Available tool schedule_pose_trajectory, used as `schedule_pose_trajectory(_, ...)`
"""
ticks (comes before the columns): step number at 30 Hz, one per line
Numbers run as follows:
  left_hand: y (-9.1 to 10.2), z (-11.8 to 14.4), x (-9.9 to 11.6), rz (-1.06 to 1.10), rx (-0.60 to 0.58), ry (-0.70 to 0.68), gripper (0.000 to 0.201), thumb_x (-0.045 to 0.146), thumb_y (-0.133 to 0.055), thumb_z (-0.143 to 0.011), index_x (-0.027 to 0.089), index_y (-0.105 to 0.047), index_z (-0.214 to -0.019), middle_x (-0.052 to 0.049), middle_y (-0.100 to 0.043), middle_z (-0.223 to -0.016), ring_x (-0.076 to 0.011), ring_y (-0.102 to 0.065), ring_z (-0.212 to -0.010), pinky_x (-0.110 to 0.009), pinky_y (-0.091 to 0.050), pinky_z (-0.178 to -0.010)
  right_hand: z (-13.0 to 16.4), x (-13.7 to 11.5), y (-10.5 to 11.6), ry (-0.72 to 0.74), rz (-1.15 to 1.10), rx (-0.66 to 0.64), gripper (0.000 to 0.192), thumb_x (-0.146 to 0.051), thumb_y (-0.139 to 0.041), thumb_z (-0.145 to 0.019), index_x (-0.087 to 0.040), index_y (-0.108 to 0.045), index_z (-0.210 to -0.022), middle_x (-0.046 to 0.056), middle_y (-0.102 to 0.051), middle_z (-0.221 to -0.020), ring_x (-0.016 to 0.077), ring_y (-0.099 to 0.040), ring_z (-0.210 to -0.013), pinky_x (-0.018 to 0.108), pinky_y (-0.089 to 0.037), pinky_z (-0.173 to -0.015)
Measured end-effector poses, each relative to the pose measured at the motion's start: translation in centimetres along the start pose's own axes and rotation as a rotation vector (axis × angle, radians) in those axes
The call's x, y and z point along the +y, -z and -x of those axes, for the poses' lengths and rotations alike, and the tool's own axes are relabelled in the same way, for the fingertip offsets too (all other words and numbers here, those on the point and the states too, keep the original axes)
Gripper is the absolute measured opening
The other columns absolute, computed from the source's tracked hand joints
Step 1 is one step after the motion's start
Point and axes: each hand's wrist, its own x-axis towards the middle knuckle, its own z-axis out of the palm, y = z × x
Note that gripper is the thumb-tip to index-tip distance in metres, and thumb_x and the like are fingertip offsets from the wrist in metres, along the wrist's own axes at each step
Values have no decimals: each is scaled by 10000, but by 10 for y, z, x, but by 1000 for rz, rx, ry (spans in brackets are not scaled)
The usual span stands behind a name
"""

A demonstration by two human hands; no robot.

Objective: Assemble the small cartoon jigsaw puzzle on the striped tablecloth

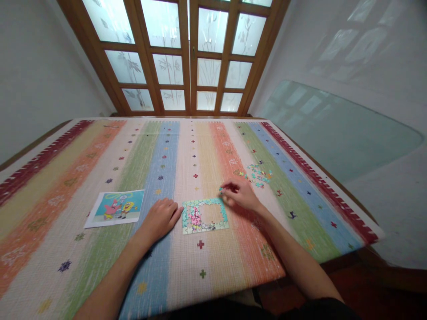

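A partly assembled jigsaw puzzle (191,218) lies flat on the table, its frame and pink left section joined around a gap. My right hand (242,193) is closed in a pinch on a small teal puzzle piece (220,190), just above the puzzle's upper right corner. My left hand (162,218) rests on the cloth with loosely bent fingers and holds nothing. Its thumb points at the puzzle's left edge; I cannot tell whether they touch. Beyond my right hand lies a scattered pile of loose puzzle pieces (262,177), mostly teal.
A printed cartoon picture (116,206) on white paper lies left of my left hand. The striped tablecloth (156,262) covers the table. Wood-framed glass doors (188,66) stand behind the far edge. A glass panel (336,129) leans by the right wall.
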Motion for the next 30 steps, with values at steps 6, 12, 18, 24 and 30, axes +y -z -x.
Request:
schedule_pose_trajectory(6,4,0,3,11,-8,15,396,330,-389,-1068,183,-627,-787,-75,-637,-767,-248,-595,-789,-375,-433,-765,10,-24,-44,-54,-158,-280,218,-376,-729,-824,-161,-728,-858,37,-704,-738,142,-602,-658,272,-470,-631)
schedule_pose_trajectory(12,3,0,3,18,-14,20,407,314,-363,-1071,180,-632,-796,-89,-648,-779,-256,-600,-806,-383,-434,-776,15,-48,-62,-27,-127,-344,96,-253,-737,-810,-158,-748,-800,-6,-663,-676,98,-510,-591,220,-387,-568)
schedule_pose_trajectory(18,4,0,3,39,-15,27,427,315,-341,-1075,181,-630,-790,-100,-653,-790,-264,-601,-810,-387,-435,-773,22,-56,-83,-100,-97,-364,43,-130,-711,-776,-157,-742,-765,-37,-633,-606,90,-507,-564,200,-388,-556)
schedule_pose_trajectory(24,4,-1,5,-8,-29,23,400,291,-359,-1071,175,-634,-806,-98,-654,-793,-262,-598,-805,-386,-430,-778,25,-56,-94,-12,92,-279,83,-92,-712,-782,-157,-762,-779,-1,-716,-688,104,-586,-609,215,-418,-614)
schedule_pose_trajectory(30,3,-1,5,-27,-36,12,401,273,-358,-1071,166,-638,-804,-107,-656,-798,-271,-601,-806,-394,-430,-778,27,-54,-96,91,226,-239,108,-83,-699,-790,-166,-766,-807,27,-763,-782,126,-641,-679,237,-443,-688)
